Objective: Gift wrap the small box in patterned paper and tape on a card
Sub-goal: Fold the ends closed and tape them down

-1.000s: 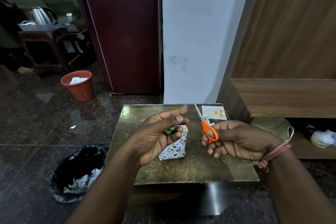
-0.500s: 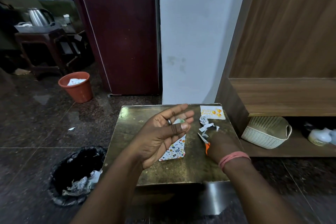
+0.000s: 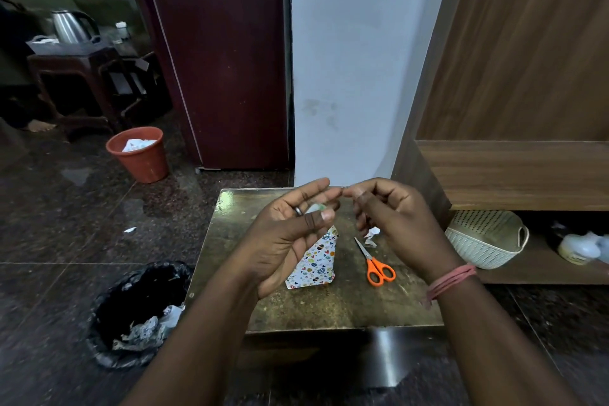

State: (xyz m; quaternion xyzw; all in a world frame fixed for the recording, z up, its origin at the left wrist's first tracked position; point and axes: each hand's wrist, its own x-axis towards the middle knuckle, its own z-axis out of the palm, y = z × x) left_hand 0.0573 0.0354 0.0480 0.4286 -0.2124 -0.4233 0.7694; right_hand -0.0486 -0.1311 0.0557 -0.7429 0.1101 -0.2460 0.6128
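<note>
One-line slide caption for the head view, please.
Left hand and right hand meet above brass-toned table; orange-handled scissors lie beside patterned-paper-wrapped box.

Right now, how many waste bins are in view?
2. An orange bin stands on the floor near the dark door; a black-lined bin sits left of the table. Others may be out of frame.

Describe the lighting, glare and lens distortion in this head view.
Head view: dim room light; glare patches on the brass table at its far-left corner and front edge; wide-angle bending bows the door and wall edges; the hands' meeting fingertips look slightly soft; the scissors stay sharp.
</note>
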